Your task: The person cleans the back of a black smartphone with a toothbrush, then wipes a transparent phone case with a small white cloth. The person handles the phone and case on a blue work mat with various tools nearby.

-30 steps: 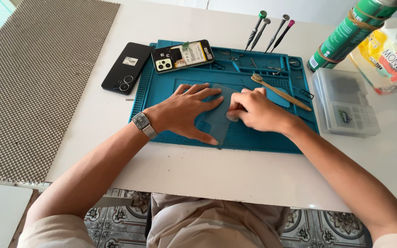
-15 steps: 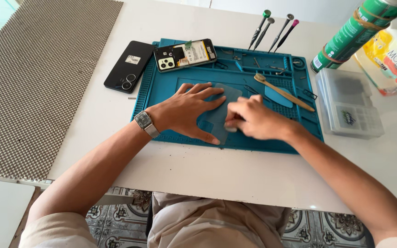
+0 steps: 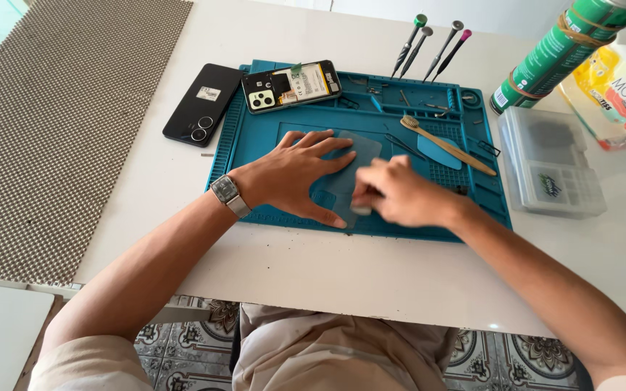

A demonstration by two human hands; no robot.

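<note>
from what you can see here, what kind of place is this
Probably a phone repair bench: a blue repair mat, an opened phone showing its battery, and precision screwdrivers on a white table.

Spray can (image 3: 565,54): green cylinder with a printed label, banded with rubber bands, far beyond my right hand (image 3: 400,194).
Soft pack (image 3: 617,94): yellow, white and red wrapper, right of the can.
Clear box label (image 3: 551,185): small green-and-white sticker, right of my right hand.
Back-cover sticker (image 3: 208,93): white rectangle on the black phone back, beyond my left hand (image 3: 291,177).
Battery label (image 3: 306,78): yellowish, beyond both hands.
</note>
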